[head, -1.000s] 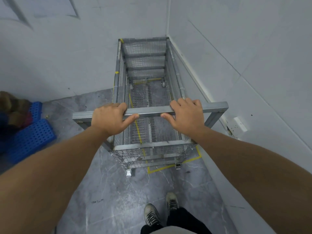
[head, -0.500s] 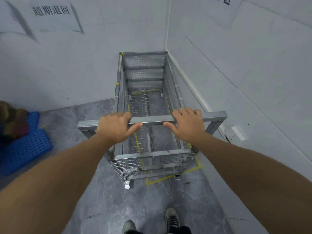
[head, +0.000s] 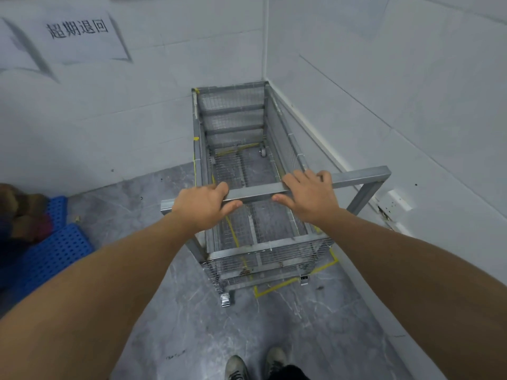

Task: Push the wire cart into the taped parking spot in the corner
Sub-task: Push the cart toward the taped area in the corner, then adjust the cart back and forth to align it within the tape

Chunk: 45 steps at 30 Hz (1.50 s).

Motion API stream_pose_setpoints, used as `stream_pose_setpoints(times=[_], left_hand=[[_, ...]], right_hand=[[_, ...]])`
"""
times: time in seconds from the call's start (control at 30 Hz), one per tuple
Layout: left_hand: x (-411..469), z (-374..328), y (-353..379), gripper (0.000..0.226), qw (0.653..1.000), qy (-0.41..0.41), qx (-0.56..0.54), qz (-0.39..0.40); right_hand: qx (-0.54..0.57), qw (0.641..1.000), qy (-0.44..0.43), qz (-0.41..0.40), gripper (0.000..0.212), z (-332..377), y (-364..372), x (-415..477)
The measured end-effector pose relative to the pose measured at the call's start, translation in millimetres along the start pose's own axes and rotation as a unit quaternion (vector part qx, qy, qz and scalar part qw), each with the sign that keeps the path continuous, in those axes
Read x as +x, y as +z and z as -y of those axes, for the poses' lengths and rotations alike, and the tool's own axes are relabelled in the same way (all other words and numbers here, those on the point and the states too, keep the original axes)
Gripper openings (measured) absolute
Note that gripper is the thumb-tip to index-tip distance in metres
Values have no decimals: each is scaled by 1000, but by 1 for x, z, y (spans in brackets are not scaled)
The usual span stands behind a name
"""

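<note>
Compared with a second ago the wire cart [head: 244, 187] sits deeper in the corner, its far end now right up against the two walls, and more of the wall shows above it. Left hand [head: 203, 205] is wrapped around the handle bar [head: 255, 193], fingers over the top and thumb underneath; right hand [head: 307, 197] rests on the same bar with fingers draped over it and thumb stuck out, so a looser hold. Far above the left hand there's a paper sign [head: 78, 31] reading 超期退回; another sheet beyond the right hand is cut off, text unreadable. Yellow floor tape [head: 274, 287] peeks out below the hands, mostly hidden under the mesh. Blue perforated crates [head: 52, 250] sit left of the left hand, with something brown and blurry on them that I can't make out.
</note>
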<state>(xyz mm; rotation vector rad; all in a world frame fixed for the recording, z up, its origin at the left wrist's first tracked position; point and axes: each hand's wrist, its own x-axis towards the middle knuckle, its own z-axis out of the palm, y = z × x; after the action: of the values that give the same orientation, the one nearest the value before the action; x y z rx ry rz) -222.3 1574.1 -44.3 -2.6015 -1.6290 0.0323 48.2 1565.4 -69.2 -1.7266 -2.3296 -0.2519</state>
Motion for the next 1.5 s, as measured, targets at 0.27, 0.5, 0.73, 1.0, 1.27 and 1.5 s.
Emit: stream_pose_setpoints(times=[0.27,0.5,0.73,1.0,1.27,1.5], left_hand=[[5,2,3,60,1000,-11,5,12],[4,-4,2,67,999,-42,14,-4],[4,-9,-4,65,999,-52,15,2],[4,-10,-5,67,998,-56,20,-4],[3,-11,-7,62,997,-83,-6,9],[3,-11,-6,61,996,-83,-10,8]], right_hand=[[-12,1000,-15,8,70,-8,1,6],[-28,999,-40,-15,68,-8,4,7],[-20,997,-64,-27,64,-10,2,11],[-33,997,-58,-42,71,-13,7,11],[-54,995,-65,-59,70,-12,8,11],[-66,994,-62,-66,70,-11,11,10]])
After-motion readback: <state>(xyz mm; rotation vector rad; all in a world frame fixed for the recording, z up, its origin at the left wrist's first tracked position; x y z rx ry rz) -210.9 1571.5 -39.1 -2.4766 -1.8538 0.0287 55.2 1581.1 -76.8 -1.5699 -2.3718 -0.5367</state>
